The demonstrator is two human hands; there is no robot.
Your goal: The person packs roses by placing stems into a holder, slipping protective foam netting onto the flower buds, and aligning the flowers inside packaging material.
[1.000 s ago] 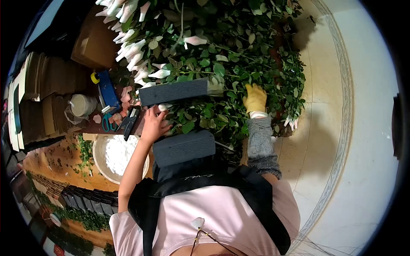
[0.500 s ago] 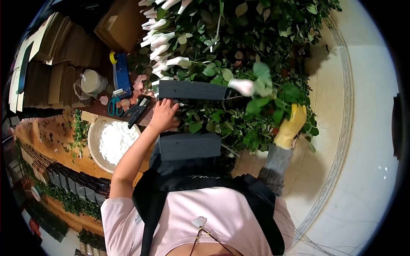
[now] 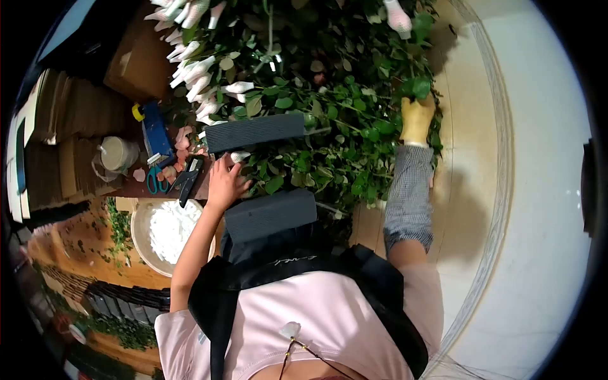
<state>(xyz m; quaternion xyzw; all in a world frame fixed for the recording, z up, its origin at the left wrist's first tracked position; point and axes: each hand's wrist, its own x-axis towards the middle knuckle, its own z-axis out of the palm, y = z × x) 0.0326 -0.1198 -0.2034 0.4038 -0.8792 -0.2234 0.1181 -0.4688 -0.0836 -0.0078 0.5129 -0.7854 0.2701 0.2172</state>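
Observation:
My bare left hand rests between two dark ribbed blocks, the upper one and the lower one. Its fingers are bent and a little apart, beside a white-netted rose head. My right hand, in a yellow glove, is closed around a leafy rose stem at the right side of the foliage. That rose's pink head in a white net points away from me at the top. Leaves partly cover the right fingertips. Many leafy stems lie between and beyond my hands.
More netted rose heads line the left of the pile. Nearby are a black stapler, teal scissors, a blue tape dispenser, a lidded cup, a basket of white nets and stacked cardboard.
My right hand has moved right and taken hold of a rose, then carried it away from me. The netted head swung to the top. My left hand stays near the blocks; the view has shifted.

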